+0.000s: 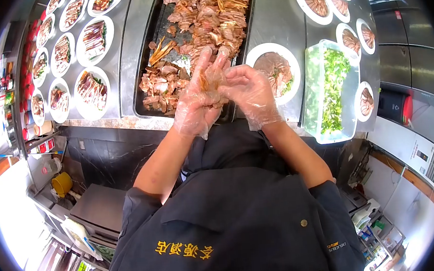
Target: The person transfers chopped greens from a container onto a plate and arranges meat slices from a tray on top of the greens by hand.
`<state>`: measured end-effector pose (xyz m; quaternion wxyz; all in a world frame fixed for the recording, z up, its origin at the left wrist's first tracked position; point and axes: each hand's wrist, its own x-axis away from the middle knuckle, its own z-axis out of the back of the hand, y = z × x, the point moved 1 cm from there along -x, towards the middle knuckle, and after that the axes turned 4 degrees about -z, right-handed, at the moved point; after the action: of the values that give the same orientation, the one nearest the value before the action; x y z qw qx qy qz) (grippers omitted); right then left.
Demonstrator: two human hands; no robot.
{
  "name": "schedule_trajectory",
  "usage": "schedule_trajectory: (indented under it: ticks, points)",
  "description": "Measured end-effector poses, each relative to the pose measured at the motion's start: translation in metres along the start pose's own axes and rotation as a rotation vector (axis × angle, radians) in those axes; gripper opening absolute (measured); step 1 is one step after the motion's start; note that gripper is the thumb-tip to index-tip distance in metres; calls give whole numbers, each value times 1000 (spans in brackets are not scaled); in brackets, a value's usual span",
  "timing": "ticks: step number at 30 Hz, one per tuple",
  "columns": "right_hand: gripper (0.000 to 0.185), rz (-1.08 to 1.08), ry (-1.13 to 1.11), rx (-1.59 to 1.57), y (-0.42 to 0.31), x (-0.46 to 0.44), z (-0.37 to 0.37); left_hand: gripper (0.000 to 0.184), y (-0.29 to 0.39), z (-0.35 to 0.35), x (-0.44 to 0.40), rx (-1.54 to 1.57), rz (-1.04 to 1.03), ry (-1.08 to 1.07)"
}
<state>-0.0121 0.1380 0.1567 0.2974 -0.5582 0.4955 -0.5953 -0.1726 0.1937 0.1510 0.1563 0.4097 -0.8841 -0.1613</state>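
In the head view, my left hand (197, 100), in a clear plastic glove, is turned palm up over the front of a black tray (143, 85), with a few brown meat slices (204, 82) held in it. Two of its fingers stretch away from me. My right hand (250, 90), gloved the same way, has thumb and fingertips pinched on these slices. Sliced meat (208, 21) lies in rows at the back of the tray, and looser pieces (164, 86) are heaped at the front left. Right of my hands stands a white plate (295, 85) with meat slices over some greens.
A clear plastic tub (318, 102) of chopped greens (334, 90) stands on the right of the steel counter (283, 13). Several plates with meat (91, 94) line the left side, and more plates (313, 4) stand at the right. The counter's front edge is close to my body.
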Motion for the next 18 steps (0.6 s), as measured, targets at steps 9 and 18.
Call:
schedule_trajectory:
  ticks: [9, 18]
  points:
    - [39, 320, 83, 427, -26, 0, 6, 110, 1, 1, 0, 8, 72, -42]
    - [42, -261, -440, 204, -12, -21, 50, 113, -7, 8, 7, 16, 357, -70]
